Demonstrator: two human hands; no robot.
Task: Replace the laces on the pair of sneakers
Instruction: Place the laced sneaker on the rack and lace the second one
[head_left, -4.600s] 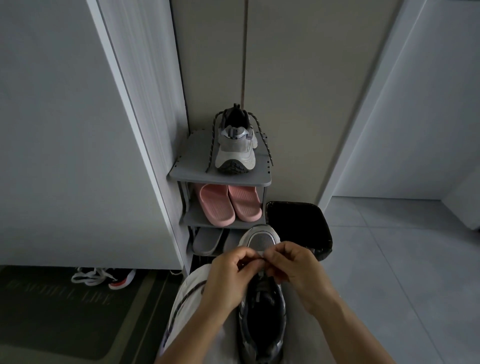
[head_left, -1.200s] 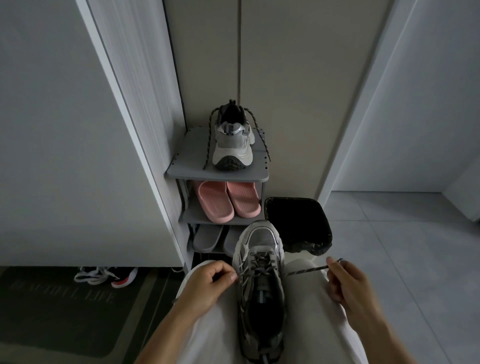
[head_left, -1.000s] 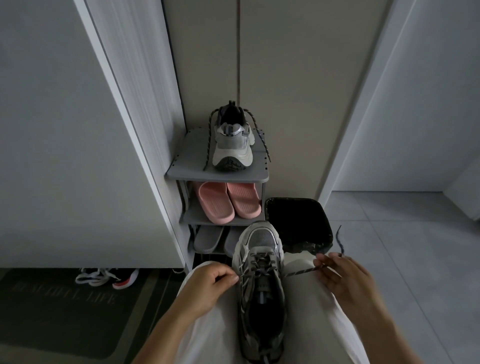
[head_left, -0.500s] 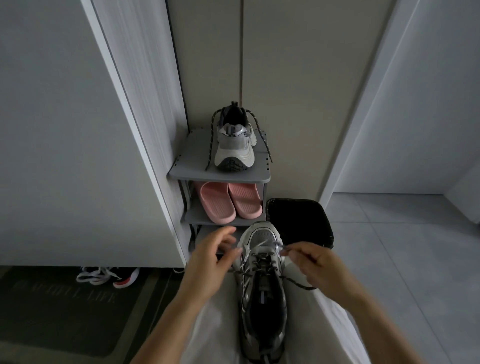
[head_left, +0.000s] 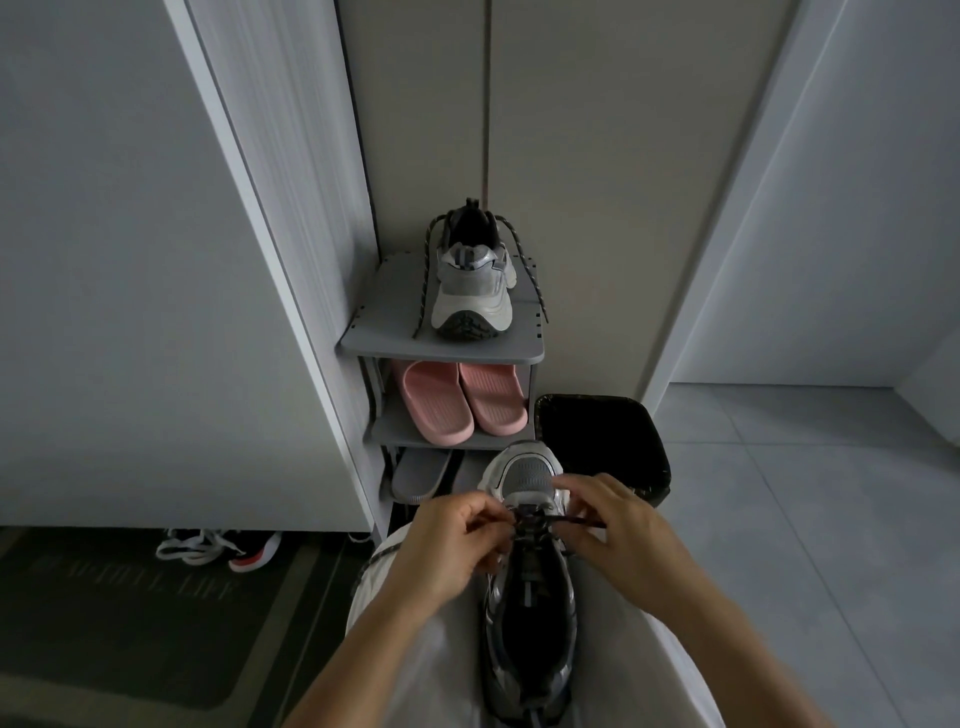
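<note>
A grey and black sneaker (head_left: 530, 623) lies on my lap, toe pointing away from me. Its dark speckled lace (head_left: 582, 520) runs across the lower eyelets near the toe. My left hand (head_left: 452, 540) pinches the lace at the left side of the eyelets. My right hand (head_left: 618, 535) pinches the lace end on the right, which sticks out between its fingers. The second sneaker (head_left: 472, 280) stands heel toward me on the top shelf of the shoe rack (head_left: 374, 343), with a loose speckled lace hanging down both its sides.
Pink slippers (head_left: 460, 397) sit on the rack's middle shelf, grey slippers (head_left: 421, 473) below. A black bin (head_left: 613, 441) stands right of the rack. Other shoes (head_left: 218, 548) lie under the cabinet at the left, beside a dark mat (head_left: 130, 613). Grey floor tiles (head_left: 805, 519) spread right.
Both hands have come together over the lower eyelets. The right hand, earlier out to the right pulling the lace taut, is now back at the shoe with the lace end.
</note>
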